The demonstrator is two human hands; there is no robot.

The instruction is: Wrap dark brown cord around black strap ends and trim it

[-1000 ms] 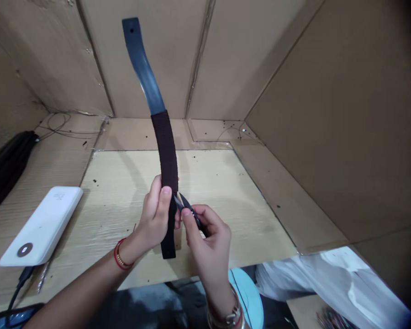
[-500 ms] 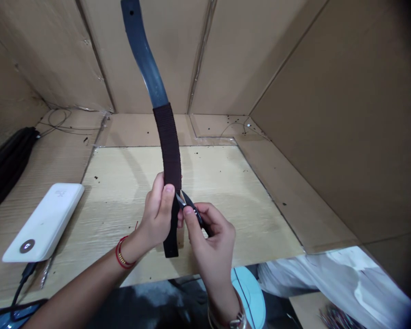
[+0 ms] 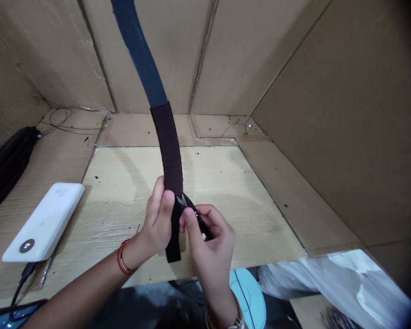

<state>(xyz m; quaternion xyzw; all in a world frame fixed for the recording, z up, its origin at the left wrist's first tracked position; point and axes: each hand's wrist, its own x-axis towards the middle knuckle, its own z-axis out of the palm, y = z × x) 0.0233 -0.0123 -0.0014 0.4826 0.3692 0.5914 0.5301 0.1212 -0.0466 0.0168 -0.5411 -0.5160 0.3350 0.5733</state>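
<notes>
A long curved dark blue-grey strip (image 3: 140, 59) stands upright, its middle wrapped closely in dark brown cord (image 3: 171, 146). Below the wrapping its lower end is black. My left hand (image 3: 159, 219) is closed around it just under the wrapping, thumb in front. Between the thumb and fingers of my right hand (image 3: 210, 233) is a pair of small black thread snips (image 3: 197, 214). Their blades are a little apart and reach the lower right edge of the wrapping, beside my left thumb. The far fingers of my left hand are hidden behind the strip.
On the left lies a white power bank (image 3: 44, 224) with a black cable (image 3: 22, 278). A black bundle (image 3: 12, 164) is behind it. Loose thin cord (image 3: 63, 121) lies at the back left. Cardboard walls (image 3: 315, 128) enclose the pale board (image 3: 243, 205). A turquoise round object (image 3: 248, 297) sits below the front edge.
The strip has tilted slightly, its top moving up and left partly out of view. Its lower end, with both hands and the snips, has shifted slightly down.
</notes>
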